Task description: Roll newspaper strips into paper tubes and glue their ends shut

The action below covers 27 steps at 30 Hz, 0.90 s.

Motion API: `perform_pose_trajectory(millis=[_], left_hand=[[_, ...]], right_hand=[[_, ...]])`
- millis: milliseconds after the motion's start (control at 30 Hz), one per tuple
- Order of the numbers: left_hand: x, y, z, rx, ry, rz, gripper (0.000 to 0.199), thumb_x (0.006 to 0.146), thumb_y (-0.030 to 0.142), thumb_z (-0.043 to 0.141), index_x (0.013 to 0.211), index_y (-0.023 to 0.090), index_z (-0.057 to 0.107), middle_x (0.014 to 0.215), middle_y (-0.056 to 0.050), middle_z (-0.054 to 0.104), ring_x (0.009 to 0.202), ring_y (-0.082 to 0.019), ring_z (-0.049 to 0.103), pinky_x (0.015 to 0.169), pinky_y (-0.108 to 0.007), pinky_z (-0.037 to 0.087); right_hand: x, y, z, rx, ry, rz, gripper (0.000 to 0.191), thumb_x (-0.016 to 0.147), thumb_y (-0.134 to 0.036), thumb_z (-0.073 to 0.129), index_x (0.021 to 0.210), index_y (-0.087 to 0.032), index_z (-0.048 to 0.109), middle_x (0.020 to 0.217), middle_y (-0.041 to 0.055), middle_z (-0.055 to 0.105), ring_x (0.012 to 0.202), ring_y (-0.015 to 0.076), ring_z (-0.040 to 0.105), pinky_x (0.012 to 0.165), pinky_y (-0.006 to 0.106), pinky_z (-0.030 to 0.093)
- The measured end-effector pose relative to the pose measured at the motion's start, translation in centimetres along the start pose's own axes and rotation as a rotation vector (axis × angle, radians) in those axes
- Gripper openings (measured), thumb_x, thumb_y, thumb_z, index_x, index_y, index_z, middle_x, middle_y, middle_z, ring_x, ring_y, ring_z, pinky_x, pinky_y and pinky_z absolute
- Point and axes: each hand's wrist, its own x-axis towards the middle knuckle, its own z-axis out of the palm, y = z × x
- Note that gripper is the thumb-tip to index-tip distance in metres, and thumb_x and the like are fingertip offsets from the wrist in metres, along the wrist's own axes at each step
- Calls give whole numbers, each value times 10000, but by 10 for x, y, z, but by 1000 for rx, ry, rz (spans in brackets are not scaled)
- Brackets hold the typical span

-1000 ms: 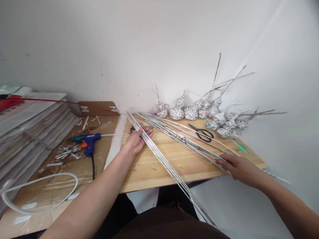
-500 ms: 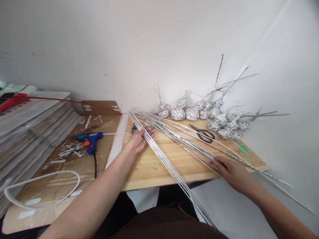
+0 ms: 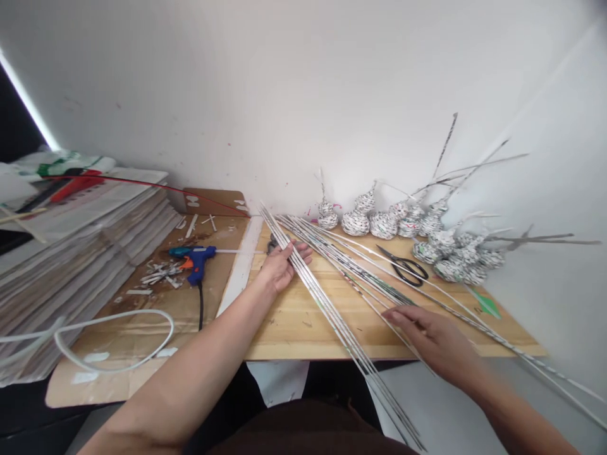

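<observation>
My left hand (image 3: 284, 262), palm up, holds a bundle of thin rolled-paper sticks (image 3: 327, 306) under its thumb. The bundle slants from near the wall down past the board's front edge. My right hand (image 3: 417, 328) is at the lower end of a second group of paper sticks (image 3: 351, 262) lying on the wooden board (image 3: 294, 335). Its thumb and fingers are near each other; whether they grip a stick is unclear. Black scissors (image 3: 405, 265) lie beyond that group.
Woven paper gourd shapes (image 3: 355, 222) line the wall, with more (image 3: 467, 259) at the right. On the left are a blue glue gun (image 3: 202, 262), paper scraps (image 3: 164, 275), a white cable (image 3: 114, 315) and a tall newspaper stack (image 3: 90, 265).
The view has shifted left, so things appear further right. My right hand has moved left relative to the board, towards the held bundle. My left hand keeps its hold.
</observation>
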Motion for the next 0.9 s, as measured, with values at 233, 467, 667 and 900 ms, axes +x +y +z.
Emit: perform_pose_trajectory(millis=[233,467,667,900], left_hand=[[-3,2,5,-6,10,20,89,924,128,453,954,137,537,875,-116,703,865,-249,713,842,-488,546],[-4,4,5,-4,-12,44,92,919,128,467,981,138,534,888,-115,705,849,-244,716,861,-494,532],[-7,9,8,-9,-32,54,112,931,131,435,975,139,538,891,-104,705,856,-242,715,866,-492,533],[-11,30,17,46,-1,42,134,941,131,407,972,151,537,876,-77,701,878,-209,708,884,-472,537]], right_hand=[[31,-53,40,438,-279,-2,401,887,-475,509,1158,-196,610,952,61,688,844,202,640,758,324,505],[62,-67,59,646,-435,-27,331,871,-468,562,864,-150,653,811,33,654,747,158,610,704,286,499],[66,-74,67,981,-566,218,335,847,-421,624,1009,-129,643,817,62,681,638,140,674,584,238,528],[76,-74,64,1108,-649,261,241,843,-322,645,950,-108,668,766,54,687,646,152,704,517,190,522]])
